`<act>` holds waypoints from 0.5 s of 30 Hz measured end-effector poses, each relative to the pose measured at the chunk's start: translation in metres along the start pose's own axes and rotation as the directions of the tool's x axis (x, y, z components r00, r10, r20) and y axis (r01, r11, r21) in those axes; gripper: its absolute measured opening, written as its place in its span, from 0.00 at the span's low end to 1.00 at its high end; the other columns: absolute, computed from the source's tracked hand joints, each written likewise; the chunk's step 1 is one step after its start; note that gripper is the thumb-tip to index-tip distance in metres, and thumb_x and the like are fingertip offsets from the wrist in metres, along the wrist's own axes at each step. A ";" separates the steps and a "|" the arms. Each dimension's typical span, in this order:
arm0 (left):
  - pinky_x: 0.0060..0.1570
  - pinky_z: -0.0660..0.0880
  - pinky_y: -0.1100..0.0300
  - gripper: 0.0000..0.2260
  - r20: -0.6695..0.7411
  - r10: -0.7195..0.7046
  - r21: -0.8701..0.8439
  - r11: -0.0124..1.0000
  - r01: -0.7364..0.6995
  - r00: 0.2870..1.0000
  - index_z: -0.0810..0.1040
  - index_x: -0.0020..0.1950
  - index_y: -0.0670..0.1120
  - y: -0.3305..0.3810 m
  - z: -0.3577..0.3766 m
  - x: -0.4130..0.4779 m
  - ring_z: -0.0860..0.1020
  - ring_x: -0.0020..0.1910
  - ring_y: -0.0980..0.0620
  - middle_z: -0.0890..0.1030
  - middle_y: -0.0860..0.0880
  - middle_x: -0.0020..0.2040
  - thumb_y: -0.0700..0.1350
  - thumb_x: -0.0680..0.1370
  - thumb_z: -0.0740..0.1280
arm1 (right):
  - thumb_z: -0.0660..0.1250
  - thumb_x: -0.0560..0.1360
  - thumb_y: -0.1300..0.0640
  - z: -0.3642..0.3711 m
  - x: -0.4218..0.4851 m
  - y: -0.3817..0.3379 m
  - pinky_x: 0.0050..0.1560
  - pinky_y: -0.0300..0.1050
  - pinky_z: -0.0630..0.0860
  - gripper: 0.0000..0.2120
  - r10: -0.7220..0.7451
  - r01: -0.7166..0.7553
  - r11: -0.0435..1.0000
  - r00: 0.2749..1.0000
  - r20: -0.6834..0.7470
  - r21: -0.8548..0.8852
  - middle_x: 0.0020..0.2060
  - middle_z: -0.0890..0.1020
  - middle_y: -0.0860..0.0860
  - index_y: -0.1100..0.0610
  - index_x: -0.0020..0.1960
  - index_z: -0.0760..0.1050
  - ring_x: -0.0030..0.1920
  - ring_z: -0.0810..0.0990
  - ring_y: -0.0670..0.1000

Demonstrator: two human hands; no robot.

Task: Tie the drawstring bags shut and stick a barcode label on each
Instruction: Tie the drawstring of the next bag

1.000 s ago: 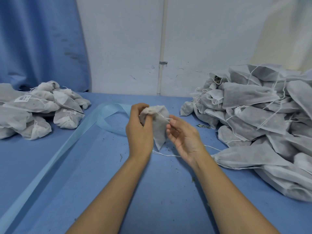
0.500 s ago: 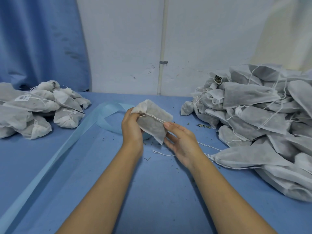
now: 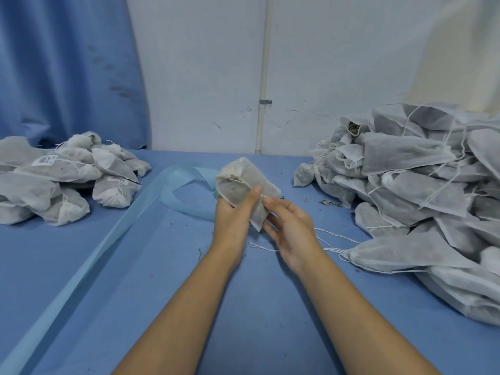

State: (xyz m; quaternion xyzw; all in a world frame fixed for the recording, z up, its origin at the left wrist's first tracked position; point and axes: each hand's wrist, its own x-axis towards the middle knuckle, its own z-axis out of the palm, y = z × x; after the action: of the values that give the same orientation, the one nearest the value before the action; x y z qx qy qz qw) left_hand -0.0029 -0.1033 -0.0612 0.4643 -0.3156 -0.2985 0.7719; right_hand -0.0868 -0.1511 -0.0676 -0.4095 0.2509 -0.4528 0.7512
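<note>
Forearms (image 3: 173,315), seen from the lower frame edge upward, are shown bare; left hand (image 3: 232,220) and right hand (image 3: 293,234) are uncovered; fingernails (image 3: 258,188) are kept short.

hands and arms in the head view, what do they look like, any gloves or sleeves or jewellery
Two bare hands, no gloves on the left hand or the right hand. The left forearm and the right forearm are uncovered all the way to the bottom edge of the frame, with no sleeve in view. No watch, bracelet or band shows at either wrist, and no rings show on the visible fingers.
</note>
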 end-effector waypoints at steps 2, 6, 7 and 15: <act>0.37 0.78 0.64 0.02 -0.041 0.032 0.031 0.999 -0.031 0.999 0.79 0.47 0.46 0.000 -0.001 0.001 0.83 0.41 0.54 0.85 0.50 0.41 0.44 0.77 0.68 | 0.69 0.75 0.64 0.000 0.001 0.002 0.42 0.40 0.80 0.03 -0.005 0.005 1.000 1.000 -0.007 -0.005 0.38 0.85 0.51 0.59 0.42 0.77 0.42 0.84 0.48; 0.41 0.78 0.63 0.03 -0.143 0.032 0.059 0.998 -0.024 0.989 0.79 0.50 0.45 0.000 -0.006 0.006 0.83 0.44 0.53 0.84 0.47 0.45 0.43 0.77 0.67 | 0.70 0.74 0.62 0.000 0.001 0.005 0.42 0.37 0.79 0.02 -0.018 0.019 0.996 1.000 0.005 -0.089 0.41 0.85 0.53 0.58 0.43 0.78 0.43 0.84 0.48; 0.43 0.79 0.61 0.03 -0.168 0.025 0.052 0.998 -0.017 0.985 0.79 0.50 0.45 0.000 -0.008 0.007 0.82 0.45 0.52 0.84 0.46 0.46 0.42 0.77 0.67 | 0.71 0.73 0.62 0.001 0.001 0.007 0.41 0.37 0.79 0.02 -0.028 0.029 0.993 1.000 0.008 -0.117 0.42 0.84 0.53 0.58 0.44 0.78 0.43 0.84 0.49; 0.27 0.68 0.68 0.09 -0.175 0.065 0.303 0.953 -0.009 0.982 0.72 0.34 0.47 0.002 -0.036 0.012 0.70 0.29 0.56 0.72 0.54 0.29 0.37 0.72 0.66 | 0.63 0.74 0.60 -0.006 0.001 0.014 0.53 0.47 0.74 0.07 -0.219 0.085 0.762 0.967 -0.132 -0.642 0.51 0.81 0.53 0.51 0.42 0.76 0.50 0.79 0.52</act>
State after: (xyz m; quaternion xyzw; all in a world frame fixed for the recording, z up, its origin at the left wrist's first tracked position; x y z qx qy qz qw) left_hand 0.0322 -0.0926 -0.0704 0.5958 -0.2939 -0.1886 0.7232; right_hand -0.0845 -0.1514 -0.0825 -0.6089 0.4278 -0.4408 0.5019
